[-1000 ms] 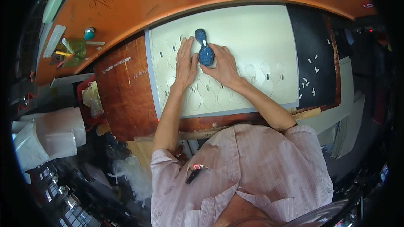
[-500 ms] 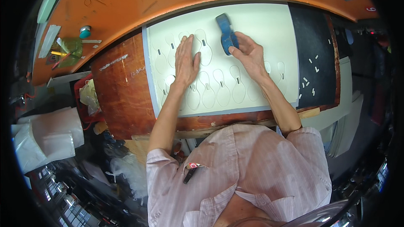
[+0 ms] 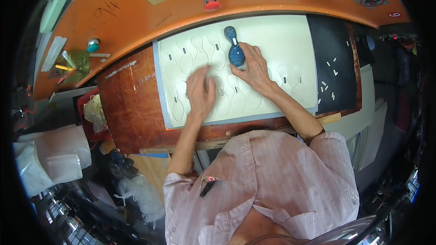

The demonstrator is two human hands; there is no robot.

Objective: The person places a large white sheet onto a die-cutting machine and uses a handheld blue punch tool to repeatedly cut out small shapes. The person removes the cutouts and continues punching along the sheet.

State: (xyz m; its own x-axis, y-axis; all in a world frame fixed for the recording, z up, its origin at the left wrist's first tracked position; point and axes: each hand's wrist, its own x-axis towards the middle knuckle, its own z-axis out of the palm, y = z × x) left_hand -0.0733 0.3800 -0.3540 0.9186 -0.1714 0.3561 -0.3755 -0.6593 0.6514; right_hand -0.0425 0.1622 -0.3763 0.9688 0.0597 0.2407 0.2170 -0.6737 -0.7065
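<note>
A pale cream sheet (image 3: 284, 36) lies on the bench, marked with two rows of sole-shaped outlines (image 3: 185, 59), most of them with a small slot. Beside the last outline of the far row is a blue sole-shaped cutting die (image 3: 236, 56), standing upright on or just over the sheet. My right hand (image 3: 253, 68) grips its right side and near end between thumb and fingers. My left hand (image 3: 200, 91), slightly blurred, is over the near-row outlines. Its fingers are extended, the thumb is apart, and it holds nothing.
An orange machine beam (image 3: 254, 7) with red buttons (image 3: 211, 3) and a green button (image 3: 93, 45) spans the far side. Small white offcuts (image 3: 324, 85) lie on the black board (image 3: 334, 59) at right. Reddish-brown board (image 3: 129, 95) shows at left.
The blue die has gone from tilted in my right hand to level beside the far-row outlines. My left hand has drawn back toward me from that row. The view has shifted slightly.
</note>
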